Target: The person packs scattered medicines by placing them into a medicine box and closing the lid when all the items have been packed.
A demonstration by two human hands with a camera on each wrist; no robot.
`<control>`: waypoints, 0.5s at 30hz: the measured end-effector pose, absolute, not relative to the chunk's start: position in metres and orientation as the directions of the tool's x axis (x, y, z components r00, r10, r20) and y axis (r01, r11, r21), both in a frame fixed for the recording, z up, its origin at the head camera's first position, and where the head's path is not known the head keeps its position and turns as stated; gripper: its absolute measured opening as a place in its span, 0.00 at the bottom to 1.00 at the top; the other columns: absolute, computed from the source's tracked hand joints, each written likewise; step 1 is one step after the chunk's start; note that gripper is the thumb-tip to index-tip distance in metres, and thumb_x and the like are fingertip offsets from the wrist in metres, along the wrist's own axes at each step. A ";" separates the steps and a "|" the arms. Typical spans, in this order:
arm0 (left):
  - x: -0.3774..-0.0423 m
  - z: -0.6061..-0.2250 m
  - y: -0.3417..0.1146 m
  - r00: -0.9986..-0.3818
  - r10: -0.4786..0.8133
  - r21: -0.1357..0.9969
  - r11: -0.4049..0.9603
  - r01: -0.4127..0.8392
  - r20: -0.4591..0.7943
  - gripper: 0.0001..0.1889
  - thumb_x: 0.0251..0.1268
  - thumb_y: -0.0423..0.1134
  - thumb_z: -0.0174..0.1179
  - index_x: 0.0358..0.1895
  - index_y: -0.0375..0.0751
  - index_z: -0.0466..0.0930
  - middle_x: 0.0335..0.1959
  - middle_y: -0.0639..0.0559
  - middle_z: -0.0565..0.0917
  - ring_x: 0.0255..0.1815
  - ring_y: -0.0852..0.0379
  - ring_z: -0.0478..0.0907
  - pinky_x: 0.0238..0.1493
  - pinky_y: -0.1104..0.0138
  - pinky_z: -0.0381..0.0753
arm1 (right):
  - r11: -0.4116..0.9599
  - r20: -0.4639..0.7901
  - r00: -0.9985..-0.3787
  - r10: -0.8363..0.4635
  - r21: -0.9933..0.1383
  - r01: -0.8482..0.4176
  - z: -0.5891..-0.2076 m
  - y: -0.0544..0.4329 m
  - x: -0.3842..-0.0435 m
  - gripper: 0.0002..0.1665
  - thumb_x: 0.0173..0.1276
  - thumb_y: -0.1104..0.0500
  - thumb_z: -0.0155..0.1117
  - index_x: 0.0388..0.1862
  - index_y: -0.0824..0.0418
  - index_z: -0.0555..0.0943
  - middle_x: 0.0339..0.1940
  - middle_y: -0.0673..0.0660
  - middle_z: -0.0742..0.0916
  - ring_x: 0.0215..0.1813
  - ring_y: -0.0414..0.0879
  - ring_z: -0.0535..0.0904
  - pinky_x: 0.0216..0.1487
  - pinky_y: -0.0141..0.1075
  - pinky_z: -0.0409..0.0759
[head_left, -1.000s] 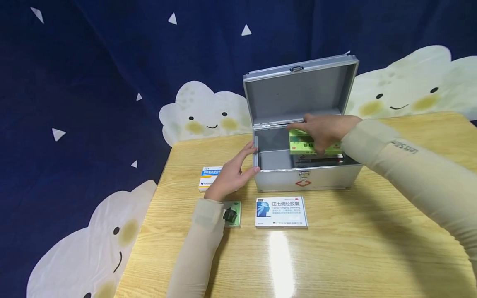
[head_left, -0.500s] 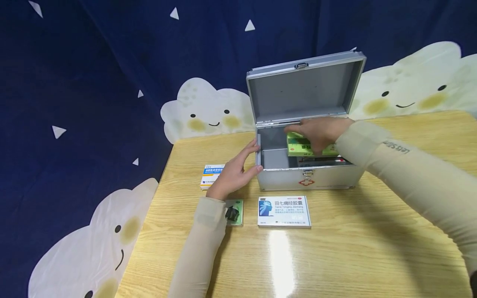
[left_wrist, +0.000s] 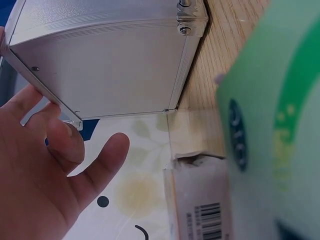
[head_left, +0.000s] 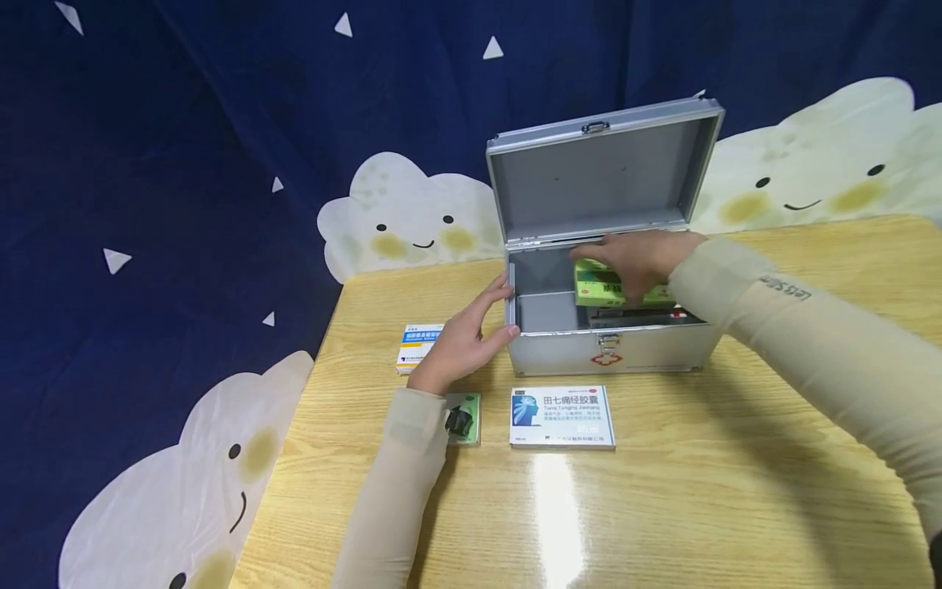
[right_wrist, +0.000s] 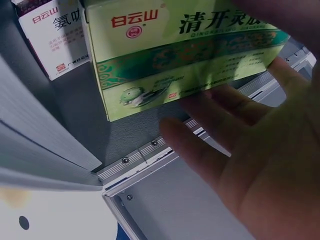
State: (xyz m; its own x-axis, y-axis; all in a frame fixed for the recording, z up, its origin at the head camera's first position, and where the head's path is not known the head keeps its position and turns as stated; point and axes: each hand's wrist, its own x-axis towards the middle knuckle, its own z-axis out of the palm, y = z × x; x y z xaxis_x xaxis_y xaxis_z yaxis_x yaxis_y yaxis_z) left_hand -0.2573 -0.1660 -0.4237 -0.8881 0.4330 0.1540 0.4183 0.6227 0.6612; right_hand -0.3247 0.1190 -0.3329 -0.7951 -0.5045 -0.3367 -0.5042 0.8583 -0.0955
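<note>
My right hand (head_left: 642, 260) grips a green medicine box (head_left: 594, 288) inside the open silver first-aid case (head_left: 545, 357). In the right wrist view, the medicine box (right_wrist: 150, 65) shows its printed broad face, with my fingers along its edge. Below it in the case lies a dark, slim item with a red mark (head_left: 640, 316). My left hand (head_left: 462, 339) rests its fingertips at the case's left rim, thumb held apart. The left wrist view shows the left hand (left_wrist: 45, 150) beside the case's side wall (left_wrist: 110, 75).
The case lid (head_left: 599, 188) stands raised at the back. A white medicine box with a blue head picture (head_left: 562, 417) lies in front of the case. A blue-and-white box (head_left: 418, 345) and a green box (head_left: 465, 419) lie left, partly behind my left arm. A white box (right_wrist: 57, 37) is inside the case.
My right hand and the green medicine box shifted slightly left within the case, then back right. The left hand stays at the rim. The head view has moved a little.
</note>
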 end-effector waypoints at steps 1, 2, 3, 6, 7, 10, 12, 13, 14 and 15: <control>-0.258 -0.424 -0.166 -0.889 0.432 0.660 0.625 0.418 0.154 0.33 0.69 0.60 0.52 0.76 0.62 0.59 0.80 0.77 0.47 0.80 0.56 0.56 0.67 0.49 0.75 | 0.861 -0.342 -0.796 -0.499 -0.094 -0.500 -0.333 0.119 -0.325 0.67 0.37 0.73 0.77 0.77 0.44 0.60 0.63 0.69 0.76 0.46 0.56 0.77 0.32 0.40 0.82; -0.258 -0.424 -0.166 -0.888 0.432 0.658 0.625 0.419 0.155 0.33 0.69 0.60 0.52 0.76 0.61 0.59 0.80 0.76 0.48 0.80 0.56 0.57 0.67 0.49 0.75 | 0.864 -0.348 -0.797 -0.493 -0.088 -0.496 -0.334 0.119 -0.326 0.67 0.37 0.73 0.76 0.77 0.44 0.59 0.63 0.69 0.76 0.46 0.56 0.77 0.32 0.40 0.82; -0.258 -0.424 -0.166 -0.888 0.432 0.656 0.628 0.420 0.155 0.33 0.69 0.60 0.52 0.76 0.61 0.59 0.80 0.76 0.48 0.80 0.56 0.57 0.67 0.49 0.75 | 0.867 -0.355 -0.798 -0.487 -0.085 -0.491 -0.334 0.119 -0.326 0.67 0.38 0.73 0.76 0.78 0.45 0.59 0.64 0.69 0.76 0.46 0.55 0.77 0.31 0.39 0.81; -0.259 -0.423 -0.166 -0.888 0.432 0.645 0.637 0.422 0.156 0.34 0.69 0.61 0.52 0.76 0.60 0.59 0.80 0.75 0.47 0.80 0.55 0.57 0.70 0.50 0.72 | 0.871 -0.376 -0.795 -0.475 -0.077 -0.484 -0.335 0.119 -0.328 0.67 0.38 0.74 0.75 0.78 0.46 0.58 0.64 0.68 0.77 0.44 0.54 0.77 0.29 0.37 0.80; -0.259 -0.423 -0.166 -0.889 0.431 0.643 0.639 0.423 0.156 0.34 0.69 0.61 0.52 0.76 0.60 0.59 0.81 0.75 0.47 0.80 0.54 0.57 0.70 0.50 0.71 | 0.872 -0.380 -0.794 -0.474 -0.077 -0.483 -0.335 0.119 -0.329 0.66 0.39 0.74 0.75 0.78 0.47 0.58 0.63 0.68 0.78 0.44 0.53 0.78 0.29 0.37 0.80; -0.259 -0.421 -0.166 -0.887 0.435 0.636 0.643 0.426 0.155 0.34 0.69 0.61 0.51 0.76 0.60 0.58 0.81 0.74 0.47 0.80 0.53 0.58 0.72 0.49 0.68 | 0.870 -0.392 -0.787 -0.475 -0.078 -0.486 -0.336 0.120 -0.330 0.66 0.39 0.73 0.76 0.78 0.49 0.58 0.64 0.69 0.79 0.41 0.52 0.78 0.31 0.38 0.80; -0.258 -0.421 -0.166 -0.888 0.435 0.634 0.647 0.423 0.149 0.34 0.70 0.61 0.51 0.76 0.60 0.58 0.81 0.74 0.47 0.80 0.53 0.58 0.73 0.49 0.67 | 0.867 -0.395 -0.784 -0.479 -0.072 -0.493 -0.337 0.120 -0.330 0.64 0.40 0.73 0.76 0.78 0.50 0.59 0.63 0.69 0.80 0.41 0.51 0.78 0.33 0.39 0.80; -0.258 -0.421 -0.166 -0.888 0.436 0.635 0.647 0.422 0.146 0.34 0.70 0.61 0.51 0.76 0.60 0.58 0.81 0.74 0.47 0.80 0.53 0.57 0.73 0.49 0.67 | 0.866 -0.391 -0.786 -0.479 -0.063 -0.497 -0.337 0.120 -0.329 0.63 0.40 0.73 0.76 0.77 0.50 0.60 0.61 0.68 0.80 0.41 0.51 0.78 0.34 0.40 0.80; -0.258 -0.421 -0.166 -0.888 0.436 0.635 0.648 0.420 0.143 0.34 0.70 0.61 0.51 0.77 0.61 0.58 0.81 0.74 0.47 0.80 0.53 0.57 0.74 0.49 0.66 | 0.866 -0.386 -0.790 -0.477 -0.050 -0.498 -0.338 0.120 -0.328 0.63 0.41 0.73 0.75 0.77 0.49 0.61 0.60 0.67 0.81 0.41 0.52 0.77 0.35 0.41 0.80; -0.257 -0.421 -0.167 -0.890 0.435 0.637 0.649 0.416 0.138 0.34 0.70 0.62 0.51 0.76 0.61 0.58 0.81 0.75 0.46 0.80 0.53 0.57 0.74 0.49 0.66 | 0.866 -0.380 -0.796 -0.472 -0.033 -0.498 -0.339 0.120 -0.326 0.61 0.43 0.73 0.74 0.77 0.48 0.62 0.59 0.66 0.81 0.42 0.52 0.76 0.36 0.42 0.80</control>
State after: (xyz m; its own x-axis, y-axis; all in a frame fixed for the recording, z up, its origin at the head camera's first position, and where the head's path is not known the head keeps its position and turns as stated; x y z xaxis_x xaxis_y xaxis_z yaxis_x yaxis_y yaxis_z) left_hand -0.2573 -0.1665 -0.4211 -0.8899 0.4347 0.1379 0.4158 0.6492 0.6369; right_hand -0.3261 0.1195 -0.3387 -0.7956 -0.4721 -0.3796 -0.4984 0.8663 -0.0327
